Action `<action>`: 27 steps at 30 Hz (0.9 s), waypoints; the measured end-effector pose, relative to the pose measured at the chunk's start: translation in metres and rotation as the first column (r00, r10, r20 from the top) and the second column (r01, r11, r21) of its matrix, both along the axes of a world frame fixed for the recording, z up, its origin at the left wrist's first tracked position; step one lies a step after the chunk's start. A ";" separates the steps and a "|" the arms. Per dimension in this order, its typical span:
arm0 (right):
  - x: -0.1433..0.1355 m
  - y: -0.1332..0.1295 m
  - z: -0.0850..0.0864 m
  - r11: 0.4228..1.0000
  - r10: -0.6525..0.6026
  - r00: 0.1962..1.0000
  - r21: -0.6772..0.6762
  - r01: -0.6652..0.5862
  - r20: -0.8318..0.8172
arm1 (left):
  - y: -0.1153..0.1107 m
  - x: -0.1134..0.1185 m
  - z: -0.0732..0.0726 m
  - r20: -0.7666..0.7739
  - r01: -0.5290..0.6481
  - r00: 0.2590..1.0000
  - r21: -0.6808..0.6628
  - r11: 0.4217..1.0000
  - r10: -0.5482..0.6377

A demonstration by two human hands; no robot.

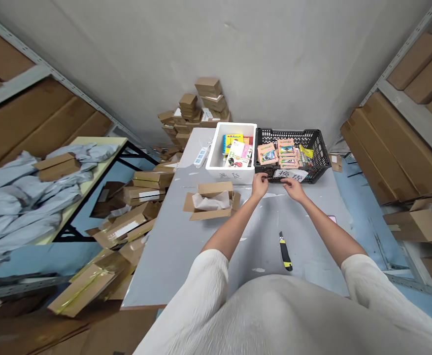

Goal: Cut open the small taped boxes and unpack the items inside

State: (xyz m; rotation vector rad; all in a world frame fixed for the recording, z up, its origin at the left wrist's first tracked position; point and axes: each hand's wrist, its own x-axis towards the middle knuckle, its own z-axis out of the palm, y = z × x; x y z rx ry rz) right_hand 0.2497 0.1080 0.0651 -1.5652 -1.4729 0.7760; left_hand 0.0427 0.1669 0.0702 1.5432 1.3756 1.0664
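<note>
A black plastic basket [321, 157] with slotted walls stands at the far side of the grey table [216, 261]. Several small packs with pale orange borders [267, 154] lie in it, along with a yellow pack [306, 152]. My left hand [260, 186] is closed at the basket's front left corner. Just below the white handwritten label [290, 174], my right hand [292, 189] has its fingers curled at the lower front edge. The fingertips of both hands are partly hidden. A black and yellow utility knife [285, 252] lies between my forearms.
Against the basket's left side stands a white foam box [231, 175] holding books [239, 154]. An open cardboard box [211, 215] with wrapping inside sits nearer, by a power strip [201, 157]. Cardboard boxes [127, 229] crowd the floor at left; shelves [415, 106] flank the right.
</note>
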 end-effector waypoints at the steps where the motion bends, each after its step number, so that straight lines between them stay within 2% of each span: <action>1: -0.007 -0.006 0.001 1.000 0.005 1.000 -0.011 -0.005 -0.001 | -0.007 -0.008 0.001 0.000 -0.006 1.000 0.003 1.000 0.006; 8: -0.076 -0.039 0.004 0.997 0.043 0.999 -0.070 -0.045 -0.033 | -0.050 -0.081 0.004 -0.010 -0.050 0.999 0.004 0.999 0.050; 14: -0.147 -0.060 -0.003 0.989 0.069 0.994 -0.127 -0.080 -0.082 | -0.078 -0.165 -0.004 -0.041 -0.100 0.994 -0.049 0.994 0.098; 22: -0.242 -0.067 -0.020 0.968 0.010 0.997 -0.250 -0.029 -0.076 | -0.088 -0.309 -0.017 -0.269 -0.246 0.941 -0.119 0.962 0.207; 27: -0.293 -0.066 -0.036 0.936 -0.065 0.991 -0.352 0.021 -0.114 | -0.086 -0.374 -0.034 -0.286 -0.242 0.940 -0.166 0.956 0.188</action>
